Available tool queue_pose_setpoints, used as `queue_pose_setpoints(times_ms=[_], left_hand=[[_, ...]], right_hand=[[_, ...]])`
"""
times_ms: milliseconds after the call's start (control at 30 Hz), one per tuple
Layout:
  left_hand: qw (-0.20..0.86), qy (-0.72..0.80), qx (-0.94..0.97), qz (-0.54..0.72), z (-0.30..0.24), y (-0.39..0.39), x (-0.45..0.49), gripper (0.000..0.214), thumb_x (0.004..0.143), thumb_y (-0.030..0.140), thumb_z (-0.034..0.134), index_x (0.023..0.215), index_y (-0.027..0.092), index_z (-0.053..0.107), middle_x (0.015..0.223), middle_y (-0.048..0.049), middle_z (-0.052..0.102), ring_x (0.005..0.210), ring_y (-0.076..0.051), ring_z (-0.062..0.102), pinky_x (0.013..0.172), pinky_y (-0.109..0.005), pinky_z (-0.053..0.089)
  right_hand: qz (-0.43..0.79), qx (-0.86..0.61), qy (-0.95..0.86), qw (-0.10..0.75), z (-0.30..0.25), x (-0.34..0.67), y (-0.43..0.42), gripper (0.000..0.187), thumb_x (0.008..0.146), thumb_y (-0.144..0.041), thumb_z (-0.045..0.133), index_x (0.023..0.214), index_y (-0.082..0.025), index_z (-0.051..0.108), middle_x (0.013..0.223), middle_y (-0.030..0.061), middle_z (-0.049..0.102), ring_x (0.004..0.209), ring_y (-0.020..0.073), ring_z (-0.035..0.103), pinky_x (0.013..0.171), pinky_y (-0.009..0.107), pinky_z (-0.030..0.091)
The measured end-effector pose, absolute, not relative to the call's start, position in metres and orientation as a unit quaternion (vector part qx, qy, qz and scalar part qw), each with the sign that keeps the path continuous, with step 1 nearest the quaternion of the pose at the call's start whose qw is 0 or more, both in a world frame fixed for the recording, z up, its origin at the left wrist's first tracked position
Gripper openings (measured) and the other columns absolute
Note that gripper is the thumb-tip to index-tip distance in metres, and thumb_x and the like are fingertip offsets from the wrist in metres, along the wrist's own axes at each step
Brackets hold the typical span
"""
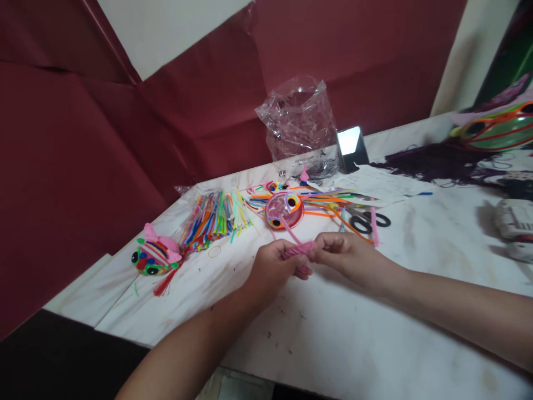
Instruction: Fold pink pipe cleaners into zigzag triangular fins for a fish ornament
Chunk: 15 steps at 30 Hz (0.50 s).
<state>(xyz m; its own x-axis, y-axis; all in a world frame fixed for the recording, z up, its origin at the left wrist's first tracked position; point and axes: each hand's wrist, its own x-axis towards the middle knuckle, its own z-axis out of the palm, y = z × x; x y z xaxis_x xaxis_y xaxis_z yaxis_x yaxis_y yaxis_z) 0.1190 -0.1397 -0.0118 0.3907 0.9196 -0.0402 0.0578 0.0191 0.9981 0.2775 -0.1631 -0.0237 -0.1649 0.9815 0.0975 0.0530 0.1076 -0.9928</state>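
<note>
Between my two hands is a coiled pink pipe cleaner (299, 250), one end sticking up toward the back. My left hand (277, 261) is closed round the coil from the left. With thumb and fingers pinched, my right hand (336, 248) grips the coil's right side. Just beyond them lies a round clear piece (285, 210) with a pink rim and two eyes made of coloured loops. Black-handled scissors (361, 218) rest right of it, with a short pink pipe cleaner (375, 225) across their handles.
A bundle of coloured pipe cleaners (212, 219) lies left, near a finished colourful fish-like figure (155, 253) with a red tassel. Behind stand a crumpled clear plastic bag (297, 125) and a phone (352, 147). Dark purple threads (433, 161) and a white object (516, 228) are at right.
</note>
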Motion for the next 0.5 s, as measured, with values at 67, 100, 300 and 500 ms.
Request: queue_pose_setpoints(times_ms=[67,100,300,500], left_hand=[[0.576,0.416,0.596,0.373,-0.0112,-0.1403,0.1194,0.016,0.062,0.023,0.067,0.066,0.012,0.056,0.053,-0.0020,0.063,0.049,-0.012,0.059,0.054,-0.028,0.049],[0.574,0.418,0.596,0.374,-0.0110,-0.1405,0.1196,0.016,0.062,0.023,0.067,0.066,0.012,0.056,0.053,-0.0020,0.063,0.049,-0.012,0.059,0.054,-0.028,0.049],[0.572,0.418,0.602,0.369,-0.0102,-0.1391,0.1188,0.015,0.062,0.022,0.067,0.070,0.012,0.058,0.053,-0.0009,0.062,0.051,-0.013,0.059,0.055,-0.028,0.048],[0.546,0.389,0.657,0.345,-0.0169,-0.1344,0.1149,0.015,0.069,0.027,0.063,0.068,0.012,0.060,0.058,-0.0007,0.059,0.057,-0.010,0.054,0.061,-0.026,0.045]], right_hand=[[0.485,-0.459,-0.585,0.461,-0.0230,0.2782,-0.1630,0.025,0.069,-0.042,0.060,0.062,-0.018,0.058,0.060,-0.0018,0.062,0.057,0.0115,0.054,0.056,0.024,0.041],[0.479,-0.464,-0.591,0.454,-0.0232,0.2786,-0.1628,0.026,0.069,-0.042,0.060,0.062,-0.018,0.058,0.060,-0.0019,0.061,0.055,0.0112,0.053,0.055,0.024,0.041],[0.448,-0.466,-0.625,0.437,-0.0283,0.2788,-0.1623,0.023,0.073,-0.038,0.056,0.065,-0.017,0.060,0.063,-0.0005,0.062,0.057,0.0121,0.053,0.054,0.024,0.040],[0.431,-0.466,-0.640,0.433,-0.0272,0.2773,-0.1637,0.020,0.073,-0.037,0.056,0.065,-0.019,0.062,0.060,-0.0006,0.062,0.060,0.0143,0.056,0.052,0.024,0.041]])
